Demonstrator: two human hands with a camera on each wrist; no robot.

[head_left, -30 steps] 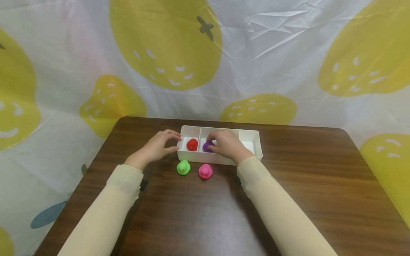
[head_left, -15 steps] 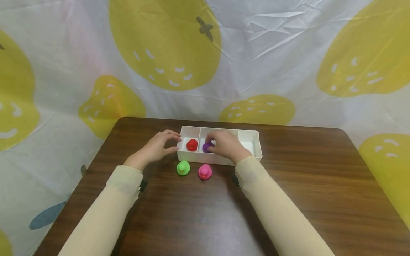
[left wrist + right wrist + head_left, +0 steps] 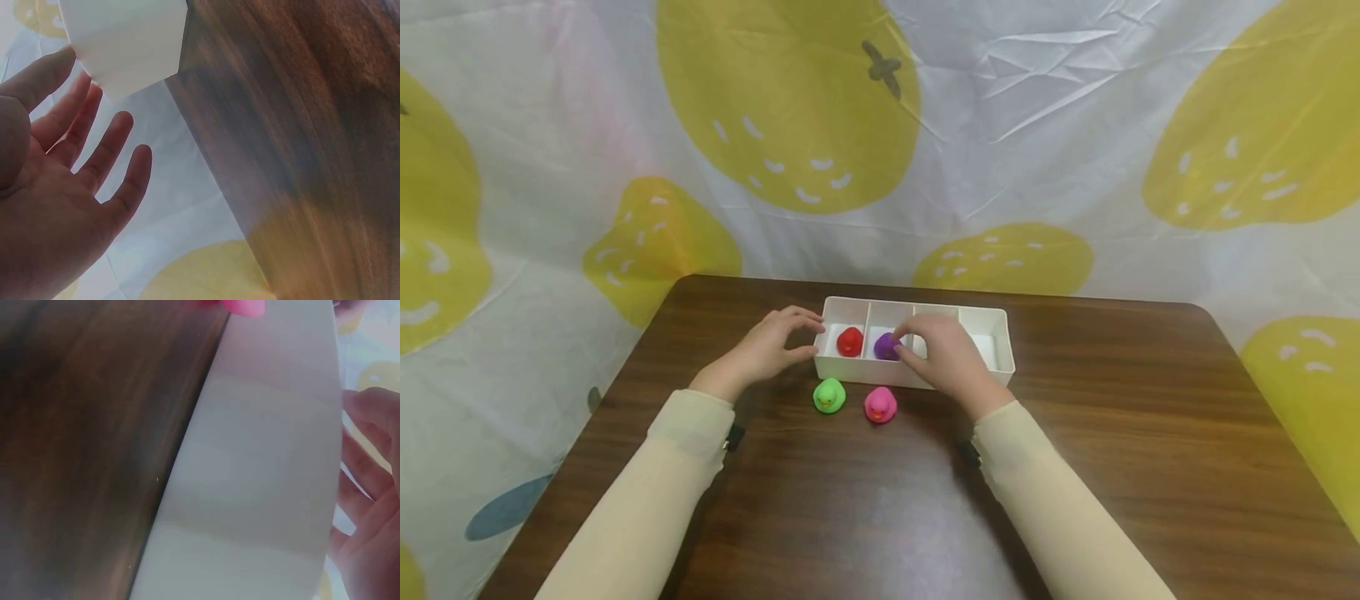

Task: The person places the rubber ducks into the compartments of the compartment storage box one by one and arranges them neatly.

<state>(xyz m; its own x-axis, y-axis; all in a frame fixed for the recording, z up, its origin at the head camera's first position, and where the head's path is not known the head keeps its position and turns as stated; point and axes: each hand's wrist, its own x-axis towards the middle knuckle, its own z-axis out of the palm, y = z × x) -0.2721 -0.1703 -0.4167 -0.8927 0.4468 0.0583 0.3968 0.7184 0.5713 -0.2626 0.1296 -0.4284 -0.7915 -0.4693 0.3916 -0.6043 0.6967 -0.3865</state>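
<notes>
In the head view a white divided box stands near the table's far edge. A red rubber duck sits in its leftmost compartment, a purple rubber duck in the one beside it. My right hand is over the box, thumb and index finger parted at the purple duck's right side; whether they still touch it I cannot tell. At the box's left end, my left hand rests thumb and fingertips on the rim. The left wrist view shows the same hand with spread fingers, touching the white wall.
A green rubber duck and a pink rubber duck stand on the brown wooden table before the box. Behind the table hangs a fruit-patterned cloth. The two right compartments hold no duck that I can see.
My right hand has loosened its pinch on the purple duck and drawn back slightly to the right, leaving the duck in its compartment. The left hand stays in place.
</notes>
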